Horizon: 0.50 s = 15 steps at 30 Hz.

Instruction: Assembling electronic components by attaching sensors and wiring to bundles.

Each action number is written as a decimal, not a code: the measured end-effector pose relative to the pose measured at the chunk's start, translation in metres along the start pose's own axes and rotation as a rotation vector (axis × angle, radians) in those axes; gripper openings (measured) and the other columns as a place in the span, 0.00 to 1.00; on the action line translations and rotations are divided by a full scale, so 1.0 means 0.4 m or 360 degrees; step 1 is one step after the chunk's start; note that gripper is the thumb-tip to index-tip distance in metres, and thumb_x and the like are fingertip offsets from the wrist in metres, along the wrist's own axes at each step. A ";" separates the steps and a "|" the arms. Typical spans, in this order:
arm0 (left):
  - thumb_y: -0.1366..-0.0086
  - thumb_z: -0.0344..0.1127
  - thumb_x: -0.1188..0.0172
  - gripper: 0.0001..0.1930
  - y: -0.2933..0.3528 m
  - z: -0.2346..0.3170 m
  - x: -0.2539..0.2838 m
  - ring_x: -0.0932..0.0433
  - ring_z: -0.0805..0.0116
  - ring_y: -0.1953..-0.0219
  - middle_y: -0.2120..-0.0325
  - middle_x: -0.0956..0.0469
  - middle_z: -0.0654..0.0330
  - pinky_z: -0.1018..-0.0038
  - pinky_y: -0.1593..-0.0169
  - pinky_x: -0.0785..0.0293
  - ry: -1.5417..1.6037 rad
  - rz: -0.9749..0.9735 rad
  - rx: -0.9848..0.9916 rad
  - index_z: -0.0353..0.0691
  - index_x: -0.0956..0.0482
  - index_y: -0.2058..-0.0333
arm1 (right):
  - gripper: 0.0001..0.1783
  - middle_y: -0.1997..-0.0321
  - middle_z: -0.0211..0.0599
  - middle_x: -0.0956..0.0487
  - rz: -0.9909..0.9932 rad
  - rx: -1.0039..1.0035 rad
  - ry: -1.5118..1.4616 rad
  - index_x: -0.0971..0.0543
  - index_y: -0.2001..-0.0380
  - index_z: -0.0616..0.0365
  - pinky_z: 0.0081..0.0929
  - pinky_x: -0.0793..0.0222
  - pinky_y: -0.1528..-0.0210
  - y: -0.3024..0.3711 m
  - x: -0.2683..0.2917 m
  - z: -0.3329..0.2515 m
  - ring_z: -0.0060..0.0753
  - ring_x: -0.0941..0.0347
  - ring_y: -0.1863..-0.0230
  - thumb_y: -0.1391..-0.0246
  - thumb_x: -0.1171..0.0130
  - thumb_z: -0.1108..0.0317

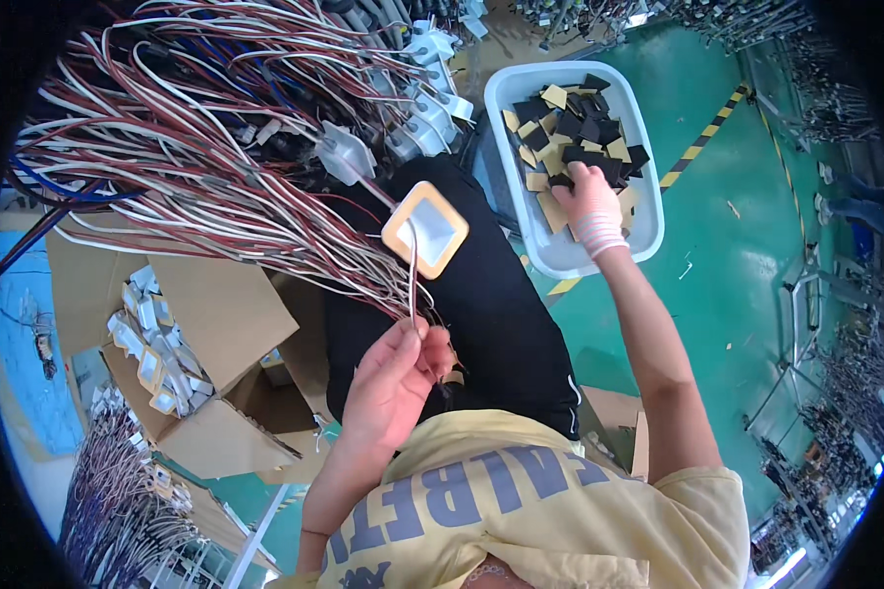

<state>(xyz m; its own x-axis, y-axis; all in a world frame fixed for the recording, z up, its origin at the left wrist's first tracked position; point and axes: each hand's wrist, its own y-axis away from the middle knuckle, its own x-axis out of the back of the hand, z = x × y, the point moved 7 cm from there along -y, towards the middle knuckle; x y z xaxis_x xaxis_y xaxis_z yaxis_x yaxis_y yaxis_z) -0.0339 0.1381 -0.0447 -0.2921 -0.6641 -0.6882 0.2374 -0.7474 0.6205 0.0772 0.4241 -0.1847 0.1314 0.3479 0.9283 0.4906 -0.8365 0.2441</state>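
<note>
Over my lap, my left hand (391,381) is closed in a pinch on the end of a thin cable (414,285). That cable runs up to a square white connector plate with a tan foam rim (403,232), lying on my dark trousers. My right hand (595,204), in a thin glove with a striped cuff, reaches into a white plastic bin (655,211). Its fingers are curled at a black foam piece (591,157) among many black and tan pieces; the fingertips are partly hidden.
A thick bundle of red and white wires (216,221) with white connectors (430,118) lies to the left and ahead. An open cardboard box (221,314) with white parts stands at left. Yellow-black tape (702,137) marks the green floor; racks of cables stand at right.
</note>
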 end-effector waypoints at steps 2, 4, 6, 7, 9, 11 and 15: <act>0.32 0.36 0.50 0.09 -0.009 0.001 0.006 0.26 0.73 0.63 0.55 0.25 0.56 0.75 0.56 0.32 -0.0092 0.0044 -0.0066 0.40 0.28 0.56 | 0.19 0.58 0.47 0.27 -0.0024 -0.0028 0.0184 0.30 0.57 0.53 0.45 0.28 0.61 0.002 -0.029 -0.010 0.51 0.25 0.61 0.52 0.42 0.61; 0.32 0.36 0.50 0.08 -0.015 0.005 -0.002 0.27 0.73 0.63 0.55 0.26 0.57 0.75 0.56 0.33 -0.0128 0.0064 -0.0089 0.40 0.29 0.58 | 0.18 0.58 0.46 0.27 0.0069 -0.0001 0.0135 0.30 0.58 0.53 0.45 0.28 0.61 0.017 -0.026 0.004 0.51 0.25 0.61 0.52 0.42 0.61; 0.32 0.35 0.50 0.07 -0.012 0.002 -0.003 0.29 0.72 0.62 0.55 0.26 0.58 0.76 0.57 0.34 -0.0162 0.0090 -0.0097 0.40 0.30 0.60 | 0.17 0.63 0.41 0.25 0.0266 0.0006 0.0005 0.30 0.60 0.53 0.40 0.29 0.65 0.034 -0.010 0.021 0.47 0.25 0.64 0.53 0.41 0.64; 0.32 0.35 0.50 0.08 -0.016 -0.002 -0.003 0.29 0.73 0.62 0.55 0.27 0.58 0.76 0.57 0.34 -0.0153 0.0084 -0.0085 0.39 0.29 0.59 | 0.17 0.63 0.41 0.25 0.0264 0.0003 0.0011 0.30 0.60 0.53 0.40 0.29 0.65 0.040 -0.009 0.034 0.47 0.25 0.64 0.53 0.41 0.64; 0.32 0.35 0.50 0.09 -0.018 -0.003 0.005 0.29 0.73 0.61 0.54 0.27 0.59 0.76 0.57 0.34 -0.0150 0.0086 -0.0088 0.39 0.29 0.58 | 0.13 0.70 0.44 0.26 0.0273 0.0081 -0.0544 0.28 0.65 0.53 0.42 0.29 0.66 0.054 0.006 0.029 0.47 0.26 0.68 0.55 0.41 0.65; 0.33 0.35 0.49 0.10 -0.018 -0.006 0.004 0.29 0.73 0.61 0.53 0.28 0.59 0.76 0.57 0.34 -0.0132 0.0006 -0.0107 0.38 0.28 0.56 | 0.12 0.74 0.36 0.26 0.0267 0.0127 -0.0609 0.25 0.65 0.55 0.32 0.31 0.73 0.079 0.032 0.030 0.35 0.27 0.73 0.55 0.39 0.68; 0.33 0.35 0.49 0.10 -0.020 -0.007 0.004 0.29 0.73 0.61 0.53 0.28 0.59 0.76 0.57 0.33 -0.0091 -0.0014 -0.0137 0.38 0.27 0.56 | 0.11 0.75 0.24 0.27 -0.0193 -0.0286 -0.1682 0.25 0.63 0.59 0.14 0.38 0.80 0.113 0.052 0.048 0.13 0.33 0.77 0.51 0.38 0.70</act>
<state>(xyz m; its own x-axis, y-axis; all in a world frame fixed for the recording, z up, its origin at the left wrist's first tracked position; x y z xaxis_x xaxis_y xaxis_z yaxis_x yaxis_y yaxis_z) -0.0339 0.1428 -0.0518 -0.3460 -0.6575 -0.6694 0.3128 -0.7534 0.5783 0.1188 0.4016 -0.1598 0.8098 0.5500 0.2041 0.4280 -0.7918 0.4358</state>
